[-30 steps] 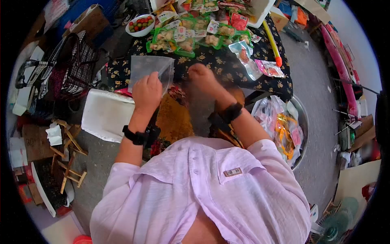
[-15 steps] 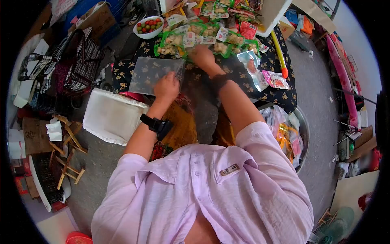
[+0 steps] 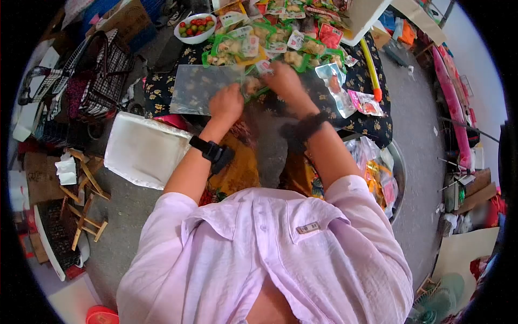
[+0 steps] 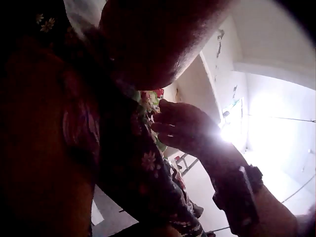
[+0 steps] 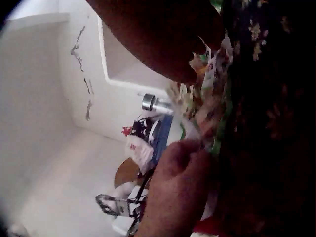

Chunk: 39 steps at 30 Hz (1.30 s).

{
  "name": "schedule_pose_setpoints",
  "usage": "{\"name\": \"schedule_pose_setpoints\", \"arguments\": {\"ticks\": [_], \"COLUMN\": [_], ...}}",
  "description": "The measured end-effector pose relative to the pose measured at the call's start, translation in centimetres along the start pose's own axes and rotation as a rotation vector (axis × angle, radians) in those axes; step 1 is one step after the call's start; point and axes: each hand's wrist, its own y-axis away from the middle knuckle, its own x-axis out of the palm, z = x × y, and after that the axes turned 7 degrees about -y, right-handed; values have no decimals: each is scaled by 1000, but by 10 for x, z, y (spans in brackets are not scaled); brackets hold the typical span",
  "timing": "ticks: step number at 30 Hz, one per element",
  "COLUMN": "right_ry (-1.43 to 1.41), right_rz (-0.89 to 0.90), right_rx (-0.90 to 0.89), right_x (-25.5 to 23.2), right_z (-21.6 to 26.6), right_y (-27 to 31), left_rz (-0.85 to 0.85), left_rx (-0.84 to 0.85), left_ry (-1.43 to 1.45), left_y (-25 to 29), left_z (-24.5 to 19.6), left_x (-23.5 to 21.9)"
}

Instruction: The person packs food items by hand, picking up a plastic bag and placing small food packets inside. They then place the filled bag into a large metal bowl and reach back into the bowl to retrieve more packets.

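Note:
My left hand (image 3: pixel 226 103) pinches the right edge of a clear plastic bag (image 3: pixel 197 89) lying flat on the dark floral cloth (image 3: pixel 162 86). Fingers of my right hand (image 3: pixel 285 81) grip a green-edged food packet (image 3: pixel 252 85), which sits between the two hands beside the bag's right edge. In the right wrist view, the packet (image 5: pixel 210 116) stretches from the right fingers towards my left hand (image 5: pixel 177 182). Through the left wrist view, my right hand (image 4: pixel 185 128) shows with its fingers close together; the bag's opening cannot be made out.
Many green-edged packets (image 3: pixel 234 47) lie at the back of the table, beside a bowl of small fruit (image 3: pixel 195 28). A silver packet (image 3: pixel 335 89) and a yellow stick (image 3: pixel 370 67) are at the right. White foam box (image 3: pixel 148 151) stands lower left; a metal basin (image 3: pixel 400 181) holds wrappers.
My right hand went forward to the packets and came back slightly with one, now near the bag. The left hand, still holding the bag, has moved right overall.

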Motion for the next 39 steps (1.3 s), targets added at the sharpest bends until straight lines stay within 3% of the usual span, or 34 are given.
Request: {"name": "schedule_pose_setpoints", "arguments": {"ticks": [1,2,4,5,8,11,13,15,18,19,23,26,28,30,35,37,39], "right_ry": [16,32,-29,-60,407,206,-373,-906,-1116,-1358,-1448,-1501,-1156,-1038,-1309,-1087,-1010], "right_rz": [-36,-72,105,197,343,424,399,305,130,56,-34,146,184,206,230,171,70], "right_rx": [28,55,196,267,-483,-508,-189,306,551,559,638,577,418,374,544,12,-208], "right_x": [2,5,5,6,10,-24,-28,-31,-42,-41,-64,-65,-68,-69,-65,-35,-25], "right_z": [-9,-16,-22,-25,-60,-39,-25,-9,-6,-13,-7,-20,-23,-23,-20,-53,-56], "right_y": [-9,-18,-33,-38,-39,-18,3,20,44,51,69,64,62,60,52,47,46], "left_rz": [-35,45,200,179,129,96,67,72,106,123,162,178,255,275,265,212,121], "left_rx": [16,-13,-73,-70,-62,-50,-42,-40,-56,-66,-19,23,61,32,11,45,78], "left_ry": [-13,-47,-117,-113,-81,-27,-7,13,43,53,105,177,204,238,307,292,235], "left_y": [-1,-2,-7,-7,-4,-3,-3,-3,-2,-2,-4,-6,-9,-11,-9,-9,-8], "left_z": [-1,-3,-8,-7,-2,1,2,1,-5,-8,-20,-29,-30,-27,-28,-29,-34], "left_x": [-1,-3,-15,-14,-7,-5,-3,-3,-8,-10,-8,-8,-12,-6,-6,-4,-5]}}
